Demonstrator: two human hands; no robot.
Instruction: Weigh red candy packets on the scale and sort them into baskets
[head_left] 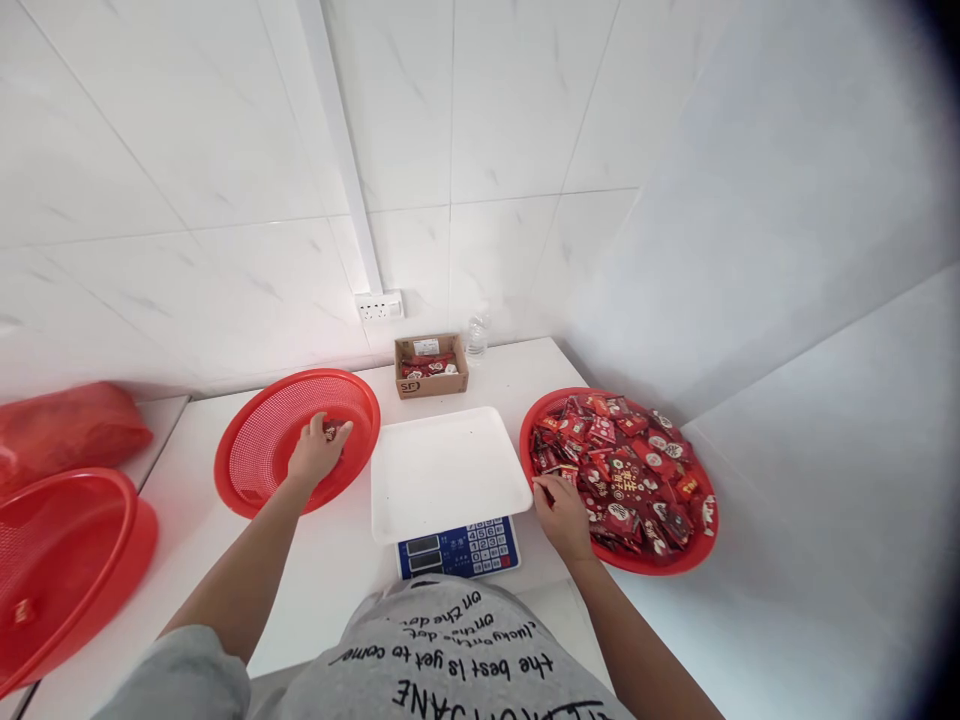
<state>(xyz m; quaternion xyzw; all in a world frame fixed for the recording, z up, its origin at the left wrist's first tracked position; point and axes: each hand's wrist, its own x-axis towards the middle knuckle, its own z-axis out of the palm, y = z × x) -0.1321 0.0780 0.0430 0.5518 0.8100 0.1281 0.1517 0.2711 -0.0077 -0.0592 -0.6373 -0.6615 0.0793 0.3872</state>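
My left hand (315, 455) reaches inside a red mesh basket (255, 440), thumb and fingers apart over a few small red snack packets (332, 430). Whether it touches them I cannot tell. My right hand (564, 515) is at the near left rim of a second red basket (660, 573), heaped with red snack packets (626, 470). Its fingers are curled together, and what they hold, if anything, is hidden. Between the hands stands a scale with a bare white pan (450, 475) and a blue keypad panel (459, 548).
Behind the scale are an open cardboard box (431, 385) with red packets and a clear plastic bottle (478, 335). At the left lie another red basket (112, 560) and a filled red bag (67, 430). A tiled wall (510, 260) bounds the white table (202, 560).
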